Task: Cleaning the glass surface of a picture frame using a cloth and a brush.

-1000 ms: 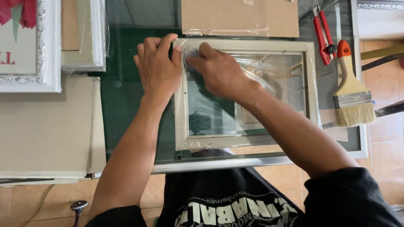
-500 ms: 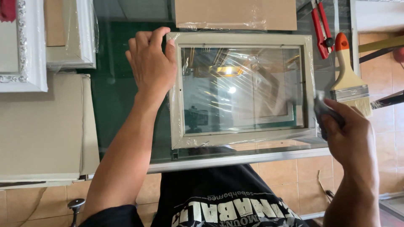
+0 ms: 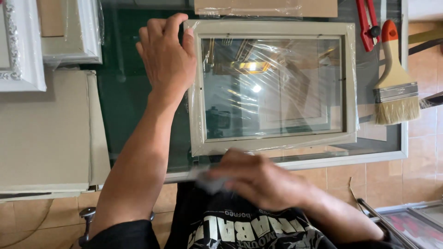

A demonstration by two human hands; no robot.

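In the head view, the picture frame (image 3: pixel 273 87) lies flat on the glass table (image 3: pixel 138 115), near its front edge. It is rectangular, with a pale beige moulding and a shiny pane, and thin clear plastic film is wrapped over it with many wrinkles. The left hand (image 3: pixel 167 57) rests on the frame's upper left corner, fingers curled over the edge and pressing it. The right hand (image 3: pixel 256 180) is blurred just below the frame, closed around a crumpled whitish piece of film (image 3: pixel 205 177). On the right lies a paintbrush (image 3: pixel 394 78) with an orange and wooden handle and pale bristles.
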